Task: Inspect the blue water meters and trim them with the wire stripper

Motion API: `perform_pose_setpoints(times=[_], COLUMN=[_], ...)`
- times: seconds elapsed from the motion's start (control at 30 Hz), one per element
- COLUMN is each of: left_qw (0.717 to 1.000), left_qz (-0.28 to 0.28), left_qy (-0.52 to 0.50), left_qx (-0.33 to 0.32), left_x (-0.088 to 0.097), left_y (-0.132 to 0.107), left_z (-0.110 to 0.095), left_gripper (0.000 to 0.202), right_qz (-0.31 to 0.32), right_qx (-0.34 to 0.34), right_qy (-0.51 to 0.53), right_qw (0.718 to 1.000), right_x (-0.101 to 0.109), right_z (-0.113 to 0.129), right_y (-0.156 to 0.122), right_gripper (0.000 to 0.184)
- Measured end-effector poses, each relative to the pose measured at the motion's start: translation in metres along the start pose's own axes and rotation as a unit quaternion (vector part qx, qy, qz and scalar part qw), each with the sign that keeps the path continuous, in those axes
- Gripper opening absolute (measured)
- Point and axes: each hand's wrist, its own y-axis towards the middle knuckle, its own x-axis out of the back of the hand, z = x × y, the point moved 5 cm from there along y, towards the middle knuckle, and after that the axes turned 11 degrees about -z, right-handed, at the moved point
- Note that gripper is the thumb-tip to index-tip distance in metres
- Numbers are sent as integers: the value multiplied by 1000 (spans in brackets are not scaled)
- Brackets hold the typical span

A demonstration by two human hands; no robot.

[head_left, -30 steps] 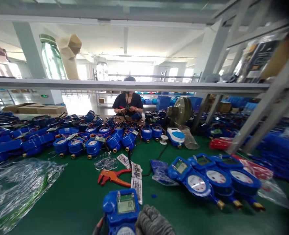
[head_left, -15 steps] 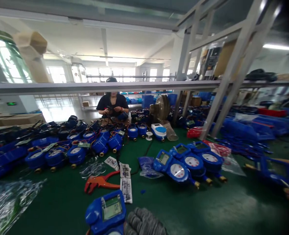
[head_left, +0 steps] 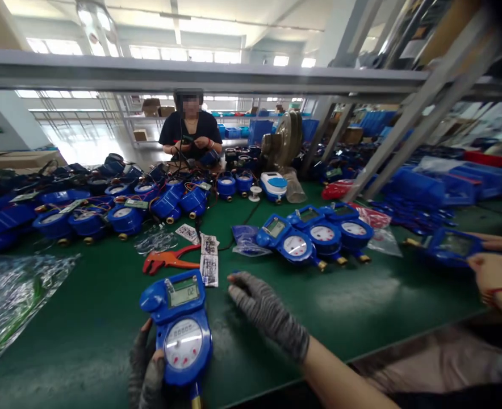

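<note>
My left hand [head_left: 146,369], in a grey fingerless glove, grips a blue water meter [head_left: 184,341] by its left side. The meter has a small digital display at the top, a round white dial below and a brass fitting at the bottom. My right hand [head_left: 268,315], gloved the same way, reaches over the green table with its fingertips pinched at a small blue piece [head_left: 235,273], mostly hidden by the fingers. Beyond the held meter lie orange-red cutting pliers [head_left: 170,259] and printed paper strips [head_left: 209,261]. Several similar meters [head_left: 296,245] stand together to the right.
At the right edge, another person's hands [head_left: 496,278] hold a blue meter [head_left: 453,248]. A person [head_left: 191,133] works across the table. Several wired meters [head_left: 125,218] line the back left. Clear plastic wrap [head_left: 16,301] lies at left; a metal shelf beam [head_left: 212,76] crosses above.
The view has tilted downward. My right hand has moved off the held meter, forward and right to the small blue piece. The left hand keeps hold of the meter.
</note>
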Motion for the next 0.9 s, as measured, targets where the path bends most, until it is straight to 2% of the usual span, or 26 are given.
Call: perform_pose_setpoints(times=[0.03,0.1,0.2,0.27,0.47,0.67,0.8,0.9], left_qw=[1000,999,998,998,997,998,995,991], left_qz=[-17,-40,-48,-59,-70,-51,-83,-54], left_qy=[1,7,24,26,23,33,39,23], left_qx=[13,27,22,25,16,-1,-50,-123], left_x=[0,1,4,8,6,7,9,-5], left_y=[-3,-8,-8,-5,1,4,15,29], left_z=[1,2,7,11,10,5,-20,-55], left_gripper=[67,75,81,83,88,79,82,69], right_qz=[-36,-81,-62,-31,31,14,20,50], right_qx=[-19,-10,22,40,79,68,68,83], right_qy=[-18,-107,-198,-213,-256,-306,-323,-320], right_qw=[999,991,978,976,963,949,944,942], right_x=[9,19,16,6,-22,-18,-8,-4], right_z=[-21,-59,-91,-94,-75,-78,-84,-83], right_y=[8,22,38,44,47,43,29,19], right_gripper=[28,30,31,29,17,15,14,15])
